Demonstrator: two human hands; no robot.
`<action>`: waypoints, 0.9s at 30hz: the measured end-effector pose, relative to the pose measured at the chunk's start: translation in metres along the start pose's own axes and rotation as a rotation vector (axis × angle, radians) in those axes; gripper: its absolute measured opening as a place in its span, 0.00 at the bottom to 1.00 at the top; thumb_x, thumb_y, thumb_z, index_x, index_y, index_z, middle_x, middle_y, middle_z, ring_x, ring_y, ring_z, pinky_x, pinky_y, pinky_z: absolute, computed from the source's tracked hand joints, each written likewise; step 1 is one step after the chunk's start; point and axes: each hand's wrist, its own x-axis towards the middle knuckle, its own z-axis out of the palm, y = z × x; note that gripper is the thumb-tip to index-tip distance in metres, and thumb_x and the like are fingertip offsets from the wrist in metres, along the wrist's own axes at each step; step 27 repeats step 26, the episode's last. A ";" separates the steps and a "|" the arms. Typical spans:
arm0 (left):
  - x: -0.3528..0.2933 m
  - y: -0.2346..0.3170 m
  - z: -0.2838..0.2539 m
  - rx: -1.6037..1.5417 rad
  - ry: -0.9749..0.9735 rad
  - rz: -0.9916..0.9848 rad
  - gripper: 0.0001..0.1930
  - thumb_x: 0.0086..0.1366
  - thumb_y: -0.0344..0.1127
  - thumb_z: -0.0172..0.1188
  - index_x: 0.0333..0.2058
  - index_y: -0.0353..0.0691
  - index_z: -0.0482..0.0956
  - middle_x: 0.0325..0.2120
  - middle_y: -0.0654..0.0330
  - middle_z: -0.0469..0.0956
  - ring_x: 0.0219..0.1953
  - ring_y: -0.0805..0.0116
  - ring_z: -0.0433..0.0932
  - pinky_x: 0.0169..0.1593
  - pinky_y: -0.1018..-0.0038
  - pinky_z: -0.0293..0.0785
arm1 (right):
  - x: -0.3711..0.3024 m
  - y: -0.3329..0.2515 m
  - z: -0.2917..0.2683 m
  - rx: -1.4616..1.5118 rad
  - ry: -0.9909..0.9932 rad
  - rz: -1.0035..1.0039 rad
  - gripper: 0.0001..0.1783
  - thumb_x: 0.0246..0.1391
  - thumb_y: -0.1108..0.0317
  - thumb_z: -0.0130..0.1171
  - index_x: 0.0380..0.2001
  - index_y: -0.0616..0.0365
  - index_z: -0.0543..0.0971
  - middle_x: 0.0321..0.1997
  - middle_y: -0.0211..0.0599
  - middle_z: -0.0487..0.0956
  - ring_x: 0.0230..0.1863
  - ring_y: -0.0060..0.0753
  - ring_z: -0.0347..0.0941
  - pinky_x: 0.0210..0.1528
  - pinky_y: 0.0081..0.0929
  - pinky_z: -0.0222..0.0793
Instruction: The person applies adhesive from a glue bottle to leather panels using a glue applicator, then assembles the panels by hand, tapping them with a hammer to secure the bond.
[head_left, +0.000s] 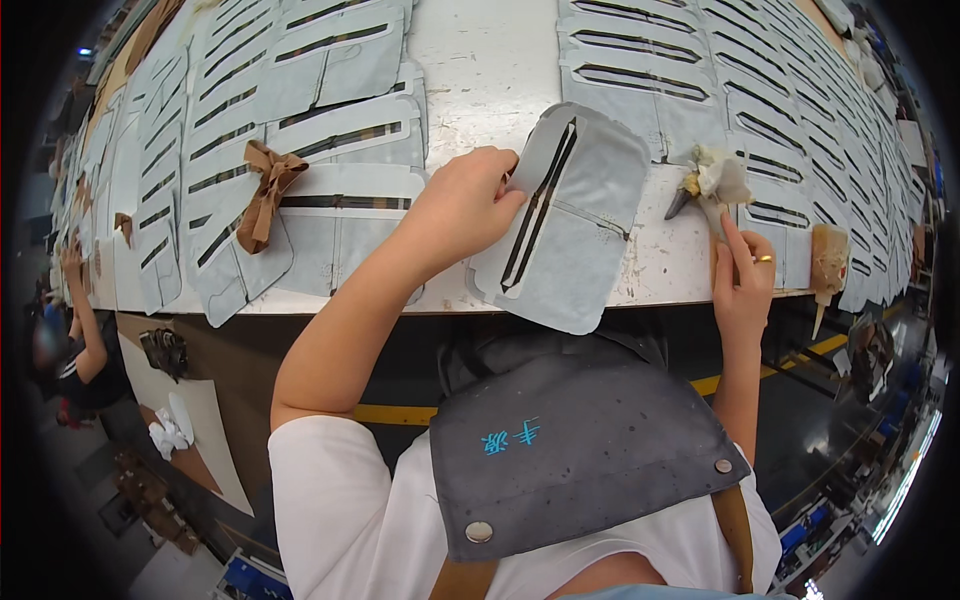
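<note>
My left hand is closed on the left edge of a grey leather-like panel, thumb and fingers pinched together. The panel has rounded corners, a long narrow slot edged in white and dark, and a thin seam line across it. It lies tilted over the table's near edge, just in front of me. To its right, my right hand is closed around the handle of a tool with a pale, crusted, lumpy head and a dark pointed tip beside it. The index finger stretches along the handle.
Overlapping rows of similar slotted panels cover the white table at left and right. A knotted brown strip lies on the left panels. A crusted tan object stands at the near right edge. Another person works far left.
</note>
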 end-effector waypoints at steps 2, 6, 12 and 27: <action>-0.017 -0.003 -0.002 -0.067 0.107 0.090 0.15 0.58 0.31 0.61 0.42 0.33 0.72 0.22 0.61 0.71 0.22 0.66 0.68 0.30 0.72 0.68 | 0.002 0.001 0.002 0.033 0.046 -0.077 0.20 0.55 0.77 0.56 0.51 0.52 0.79 0.39 0.37 0.74 0.36 0.33 0.70 0.35 0.27 0.67; -0.050 0.006 0.006 -0.883 0.296 -0.131 0.09 0.67 0.34 0.57 0.35 0.32 0.72 0.24 0.64 0.71 0.18 0.76 0.67 0.22 0.80 0.65 | 0.017 -0.022 0.003 0.194 0.122 -0.036 0.17 0.52 0.80 0.57 0.47 0.58 0.80 0.43 0.39 0.73 0.45 0.37 0.69 0.44 0.29 0.67; -0.077 0.022 0.013 -1.060 -0.189 -0.560 0.14 0.70 0.37 0.52 0.41 0.28 0.75 0.21 0.60 0.76 0.18 0.74 0.74 0.22 0.79 0.70 | 0.033 -0.056 0.021 0.407 -0.036 -0.289 0.13 0.49 0.78 0.58 0.40 0.58 0.78 0.39 0.37 0.77 0.43 0.43 0.72 0.44 0.36 0.65; -0.011 0.034 0.039 -0.135 -0.023 0.123 0.15 0.57 0.27 0.61 0.44 0.36 0.72 0.41 0.51 0.70 0.48 0.52 0.71 0.53 0.60 0.65 | 0.040 -0.076 0.047 0.456 -0.228 -0.302 0.11 0.51 0.73 0.59 0.39 0.58 0.74 0.38 0.37 0.77 0.41 0.40 0.72 0.43 0.35 0.67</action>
